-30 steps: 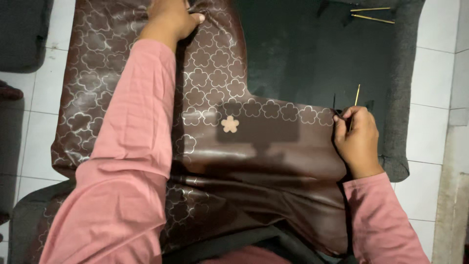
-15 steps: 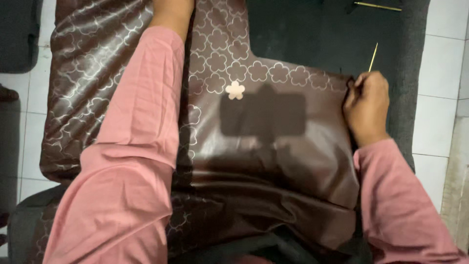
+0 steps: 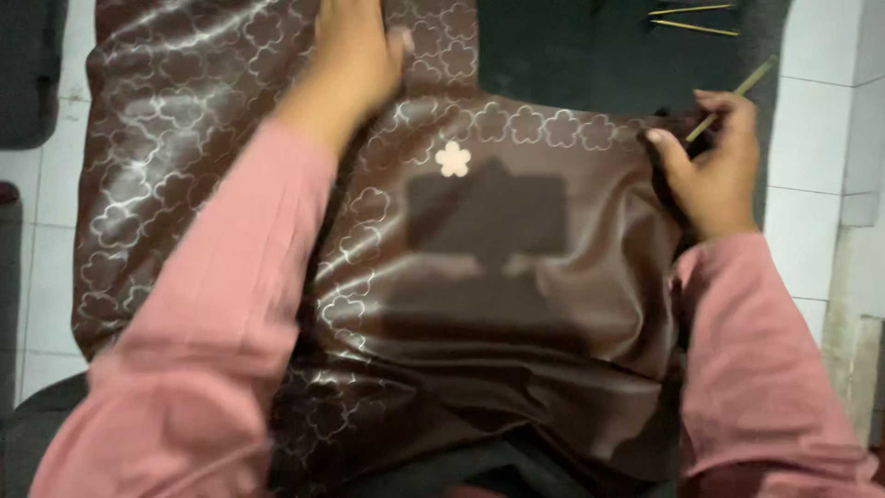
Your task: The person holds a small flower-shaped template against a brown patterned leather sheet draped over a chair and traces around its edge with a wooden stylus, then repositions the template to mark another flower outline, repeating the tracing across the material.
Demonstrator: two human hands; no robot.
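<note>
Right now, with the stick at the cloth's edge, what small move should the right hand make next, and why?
Probably bring the stick tip down onto the brown cloth edge. The right hand pinches that edge with the stick raised and angled away, while the left hand lies flat on the cloth farther up, pinning it, so the cloth looks ready to be worked.

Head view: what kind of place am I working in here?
Probably a home or small craft workspace on the floor: white floor tiles, a dark mat under the brown patterned fabric, and thin sticks lying nearby.
</note>
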